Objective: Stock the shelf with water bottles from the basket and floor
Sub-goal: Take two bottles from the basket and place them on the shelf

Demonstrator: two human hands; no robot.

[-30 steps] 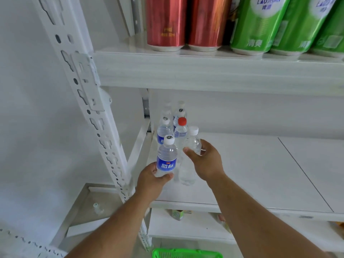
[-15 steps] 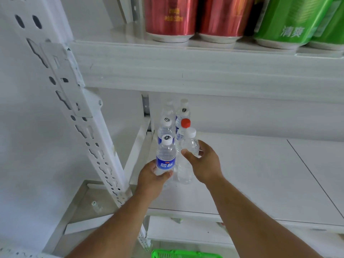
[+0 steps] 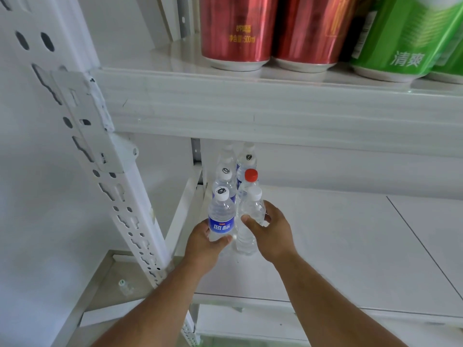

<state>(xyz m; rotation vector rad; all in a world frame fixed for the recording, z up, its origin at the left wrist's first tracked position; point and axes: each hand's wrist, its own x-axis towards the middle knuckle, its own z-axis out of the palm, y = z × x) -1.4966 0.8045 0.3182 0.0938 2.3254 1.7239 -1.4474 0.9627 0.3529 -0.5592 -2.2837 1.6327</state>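
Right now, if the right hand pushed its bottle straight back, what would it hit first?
Probably the red-capped bottle standing just behind the clear bottle that the right hand holds; the gap between them is unclear.

Head cam, one view only, right up close to the shelving.

It looked forward and down past both forearms onto the middle shelf [image 3: 350, 246], close enough that the upper shelf [image 3: 250, 108] cut across the top, its cans cropped.

Upper shelf board: two red cans [image 3: 236, 33] side by side, upright; just right of them green cans [image 3: 406, 36] with white print. White perforated upright post [image 3: 105, 156] at left. Small clear bottle [image 3: 124, 286] lying alone on grey floor [image 3: 100, 291] behind post.
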